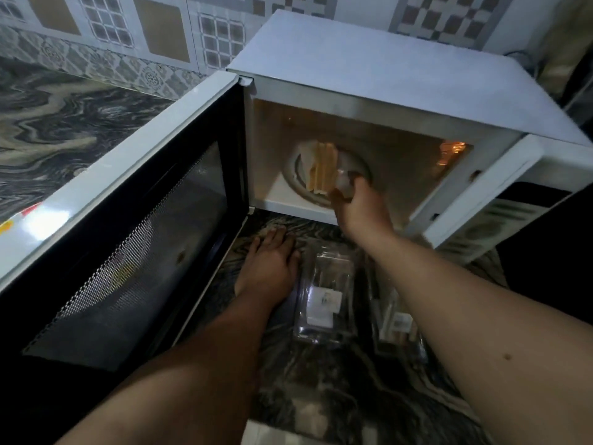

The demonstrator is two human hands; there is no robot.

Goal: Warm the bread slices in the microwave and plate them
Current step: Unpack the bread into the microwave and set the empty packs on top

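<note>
Bread slices [322, 168] stand on edge inside the white microwave [385, 78], on the round glass plate [293, 175] at the bottom, and a light glows orange on the inside wall at the right. The microwave door [134, 239] hangs wide open to the left. The right hand [359, 207] reaches in through the opening, and its fingers [345, 184] are closed around the near side of the bread, which looks wrapped in something clear and shiny. The left hand [271, 264] lies flat and open on the dark swirly counter [321, 396] just in front of the microwave, holding nothing. A clear plastic box [325, 300] sits on the counter between the two arms, right beside the left hand
</note>
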